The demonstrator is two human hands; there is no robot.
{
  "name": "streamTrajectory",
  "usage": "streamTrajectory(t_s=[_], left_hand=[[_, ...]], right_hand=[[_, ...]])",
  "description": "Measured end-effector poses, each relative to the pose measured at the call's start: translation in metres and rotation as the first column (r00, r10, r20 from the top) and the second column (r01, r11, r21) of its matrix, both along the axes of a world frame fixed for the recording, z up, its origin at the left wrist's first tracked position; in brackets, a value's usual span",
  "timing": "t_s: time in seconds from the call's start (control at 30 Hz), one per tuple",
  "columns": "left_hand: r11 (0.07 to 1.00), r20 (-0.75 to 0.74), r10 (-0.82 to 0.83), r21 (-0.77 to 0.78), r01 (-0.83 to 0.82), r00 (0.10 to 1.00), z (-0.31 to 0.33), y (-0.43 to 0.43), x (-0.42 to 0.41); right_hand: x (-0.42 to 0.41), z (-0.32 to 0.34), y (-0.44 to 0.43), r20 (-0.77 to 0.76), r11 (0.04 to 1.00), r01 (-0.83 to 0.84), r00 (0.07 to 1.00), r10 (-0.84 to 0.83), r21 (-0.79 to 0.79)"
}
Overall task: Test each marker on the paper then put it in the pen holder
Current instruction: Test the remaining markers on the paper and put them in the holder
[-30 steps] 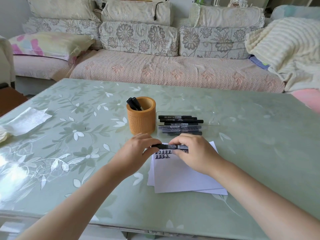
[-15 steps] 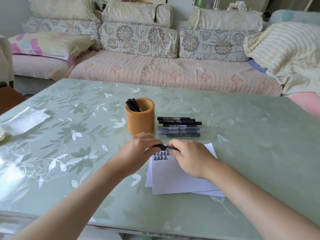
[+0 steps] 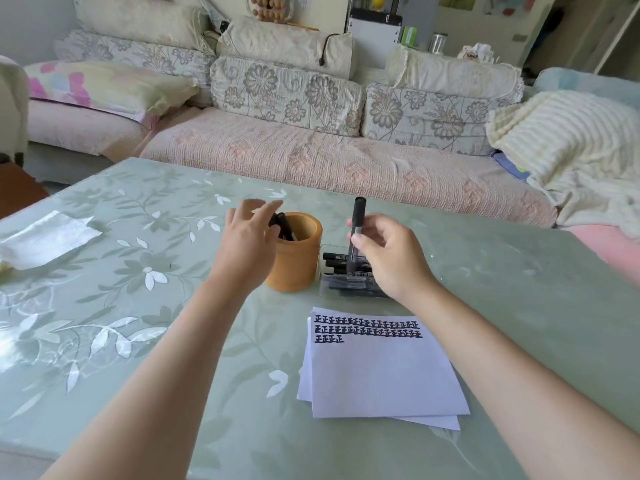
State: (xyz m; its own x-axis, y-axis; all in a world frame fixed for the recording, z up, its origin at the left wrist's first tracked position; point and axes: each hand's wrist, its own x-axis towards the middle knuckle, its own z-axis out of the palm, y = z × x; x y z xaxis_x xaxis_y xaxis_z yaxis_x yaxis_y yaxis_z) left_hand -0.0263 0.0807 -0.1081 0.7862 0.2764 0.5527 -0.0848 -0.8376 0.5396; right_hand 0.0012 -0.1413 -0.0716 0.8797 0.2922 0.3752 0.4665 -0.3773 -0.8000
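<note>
Pinching slim black marker (image 3: pixel 358 216), cylindrical tan holder (image 3: pixel 298 265)

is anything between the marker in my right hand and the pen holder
Nothing visible lies between the marker in the right hand and the pen holder; the left hand is at its left rim.
</note>
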Motion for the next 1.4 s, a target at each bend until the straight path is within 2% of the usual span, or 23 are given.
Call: streamTrajectory(t_s=[0.1,0.2,0.3,0.4,0.53,0.6,0.7,0.83,0.87,0.93,1.07,1.2,1.4], left_hand=[[1.000,-0.099,-0.012,0.017,0.014,0.995,-0.006,0.003,0.006],[0.999,-0.089,-0.031,-0.031,0.029,0.996,-0.007,0.002,0.009],[0.995,-0.052,-0.004,-0.096,-0.001,0.999,-0.005,0.003,0.014],[0.985,-0.017,0.005,-0.170,-0.008,1.000,-0.006,0.004,0.018],[0.973,0.038,-0.011,-0.230,0.019,0.999,-0.001,0.001,0.019],[0.973,0.052,-0.036,-0.226,0.047,0.998,0.000,-0.003,0.018],[0.977,0.055,-0.082,-0.195,0.091,0.995,0.000,-0.009,0.016],[0.982,0.003,-0.133,-0.134,0.132,0.991,0.002,-0.016,0.012],[0.984,0.000,-0.133,-0.122,0.132,0.991,0.002,-0.016,0.011],[0.986,0.000,-0.114,-0.122,0.113,0.994,0.000,-0.014,0.010],[0.991,-0.034,-0.073,-0.115,0.069,0.997,-0.002,-0.008,0.010],[0.983,-0.117,-0.107,-0.163,0.087,0.987,0.003,-0.012,0.004],[0.988,-0.149,-0.090,-0.141,0.068,0.985,0.002,-0.016,0.003]], right_hand=[[0.023,0.020,0.030,-0.004,0.998,-0.026,1.000,0.026,0.065],[0.041,0.030,0.056,0.046,1.000,0.005,0.999,-0.005,-0.008],[0.050,0.027,0.072,0.010,0.971,-0.001,1.000,0.003,-0.241],[0.050,0.020,0.074,-0.012,0.873,-0.024,1.000,0.021,-0.488],[0.049,0.010,0.073,0.059,0.740,-0.035,0.993,0.100,-0.672],[0.048,0.007,0.076,0.041,0.692,-0.055,0.992,0.122,-0.720],[0.048,0.005,0.077,0.004,0.657,-0.097,0.988,0.152,-0.747],[0.053,0.005,0.056,0.031,0.822,-0.080,0.993,0.118,-0.564],[0.056,0.004,0.047,0.044,0.834,-0.052,0.995,0.092,-0.549],[0.061,0.001,0.027,0.061,0.788,0.002,0.997,0.045,-0.615],[0.066,-0.010,-0.002,0.035,0.595,0.049,0.999,-0.034,-0.803],[0.070,-0.020,-0.010,0.074,0.562,0.077,0.997,-0.028,-0.823],[0.072,-0.025,-0.003,0.161,0.498,0.119,0.986,0.042,-0.859]])
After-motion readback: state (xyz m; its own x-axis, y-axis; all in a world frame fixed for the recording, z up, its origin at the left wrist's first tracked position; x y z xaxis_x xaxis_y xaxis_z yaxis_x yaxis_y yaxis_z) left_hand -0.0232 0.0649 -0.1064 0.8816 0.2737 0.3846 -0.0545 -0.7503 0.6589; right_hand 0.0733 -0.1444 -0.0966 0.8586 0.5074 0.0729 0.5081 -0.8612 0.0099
